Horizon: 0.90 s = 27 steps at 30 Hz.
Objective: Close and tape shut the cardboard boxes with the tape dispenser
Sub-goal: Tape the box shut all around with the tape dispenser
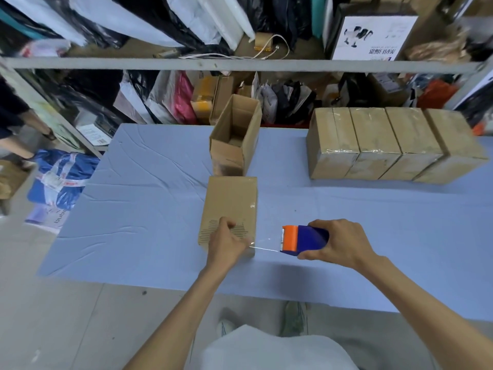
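- Blue-clothed packing table (133,209) in a cluttered stockroom, head view; shelves (240,64) crammed with bagged parcels behind.
- At the centre of the cloth: a closed cardboard box (230,198) lying flat, its near end pinned under the left hand (226,244), fingers curled down over the near edge, thumb up on the lid.
- Just right of it: the tape dispenser (304,240), blue body and orange mouth, clamped in the right hand (338,243), fingers wrapped over the top and thumb along the near side.
- Between the two: clear tape (266,245) drawn taut from the near right corner of the carton to the orange mouth.
- Directly behind: an open box (234,134), upright, flaps not yet folded; well to the right, a row of sealed boxes (386,145) packed side by side.
- Handling, by judgement: probably light, stiff in the walls but easy to dent, and liable to skid on the cloth under the tape's pull; best steadied by a firm press on the lid or a grip across the near end, clear of the seam.
- Tape itself thin, sticky and quick to fold on itself; dispenser best taken around the body, away from the cutting edge at the mouth.
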Each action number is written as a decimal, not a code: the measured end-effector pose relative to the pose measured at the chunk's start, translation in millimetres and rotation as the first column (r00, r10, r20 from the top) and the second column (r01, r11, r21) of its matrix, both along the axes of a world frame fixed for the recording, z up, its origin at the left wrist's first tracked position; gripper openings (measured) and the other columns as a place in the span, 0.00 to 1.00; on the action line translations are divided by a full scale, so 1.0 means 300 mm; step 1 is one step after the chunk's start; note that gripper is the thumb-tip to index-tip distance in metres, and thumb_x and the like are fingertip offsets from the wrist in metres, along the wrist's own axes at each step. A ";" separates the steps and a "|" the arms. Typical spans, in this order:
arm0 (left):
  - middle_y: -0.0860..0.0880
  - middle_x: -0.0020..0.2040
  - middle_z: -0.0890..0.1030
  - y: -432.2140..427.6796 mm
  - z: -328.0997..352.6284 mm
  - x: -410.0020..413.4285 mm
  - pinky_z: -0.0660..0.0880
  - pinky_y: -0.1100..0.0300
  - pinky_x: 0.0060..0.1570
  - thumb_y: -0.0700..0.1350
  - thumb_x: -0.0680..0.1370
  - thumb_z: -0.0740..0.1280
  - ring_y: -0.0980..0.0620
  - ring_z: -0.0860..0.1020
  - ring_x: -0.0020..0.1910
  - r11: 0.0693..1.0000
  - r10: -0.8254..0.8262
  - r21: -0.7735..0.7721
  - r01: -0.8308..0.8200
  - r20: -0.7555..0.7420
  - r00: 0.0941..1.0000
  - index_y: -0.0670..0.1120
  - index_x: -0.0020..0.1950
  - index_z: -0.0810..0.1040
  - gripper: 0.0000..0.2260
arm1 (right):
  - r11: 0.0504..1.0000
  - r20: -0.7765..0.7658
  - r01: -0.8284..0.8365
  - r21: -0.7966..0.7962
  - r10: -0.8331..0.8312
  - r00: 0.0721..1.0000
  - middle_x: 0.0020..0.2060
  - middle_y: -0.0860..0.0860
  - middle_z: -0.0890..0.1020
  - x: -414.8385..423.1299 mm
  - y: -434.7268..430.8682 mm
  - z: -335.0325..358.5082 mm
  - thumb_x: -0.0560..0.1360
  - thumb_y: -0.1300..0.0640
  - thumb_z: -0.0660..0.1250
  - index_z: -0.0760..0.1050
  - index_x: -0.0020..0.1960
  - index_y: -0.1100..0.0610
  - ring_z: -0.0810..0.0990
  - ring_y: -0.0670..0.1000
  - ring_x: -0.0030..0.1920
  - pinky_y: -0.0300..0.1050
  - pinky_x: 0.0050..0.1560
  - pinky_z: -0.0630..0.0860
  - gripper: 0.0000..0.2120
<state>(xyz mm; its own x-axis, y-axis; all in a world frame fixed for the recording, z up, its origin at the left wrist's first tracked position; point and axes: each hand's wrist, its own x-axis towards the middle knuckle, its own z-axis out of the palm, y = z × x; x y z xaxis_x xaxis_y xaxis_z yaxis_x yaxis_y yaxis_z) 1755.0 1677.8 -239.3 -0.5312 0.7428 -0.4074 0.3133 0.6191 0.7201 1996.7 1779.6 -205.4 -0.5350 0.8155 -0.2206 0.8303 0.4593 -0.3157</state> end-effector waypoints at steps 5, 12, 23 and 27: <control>0.46 0.48 0.80 0.008 -0.004 0.000 0.71 0.58 0.42 0.49 0.68 0.77 0.47 0.78 0.47 0.999 -0.005 -0.038 0.004 -0.024 1.000 0.46 0.57 0.68 0.25 | 1.000 0.021 -0.017 0.000 0.017 1.000 0.43 0.39 0.82 -0.011 0.002 0.000 0.57 0.25 0.69 0.76 0.55 0.43 0.75 0.43 0.40 0.36 0.37 0.68 0.33; 0.46 0.49 0.78 0.009 -0.009 0.011 0.69 0.58 0.40 0.48 0.67 0.78 0.44 0.77 0.48 0.999 -0.005 -0.037 0.002 -0.077 0.997 0.45 0.55 0.66 0.26 | 1.000 0.029 -0.025 -0.004 0.025 0.999 0.45 0.40 0.82 -0.014 -0.002 -0.010 0.57 0.25 0.69 0.75 0.56 0.43 0.74 0.43 0.40 0.35 0.36 0.66 0.34; 0.47 0.49 0.77 0.007 0.003 0.011 0.73 0.57 0.44 0.47 0.68 0.79 0.45 0.77 0.48 0.999 0.009 -0.031 -0.011 -0.054 0.999 0.43 0.57 0.68 0.26 | 0.999 0.052 -0.035 -0.009 0.035 0.998 0.46 0.40 0.82 -0.017 0.005 -0.011 0.58 0.24 0.68 0.75 0.57 0.43 0.73 0.43 0.40 0.34 0.35 0.65 0.35; 0.43 0.53 0.79 0.000 0.000 0.000 0.75 0.56 0.48 0.45 0.69 0.77 0.46 0.79 0.50 0.998 0.039 -0.043 -0.037 0.038 0.999 0.43 0.58 0.68 0.24 | 1.000 0.044 -0.020 -0.020 0.020 0.999 0.45 0.40 0.82 -0.019 0.002 -0.009 0.58 0.24 0.69 0.75 0.57 0.44 0.76 0.44 0.41 0.38 0.39 0.71 0.35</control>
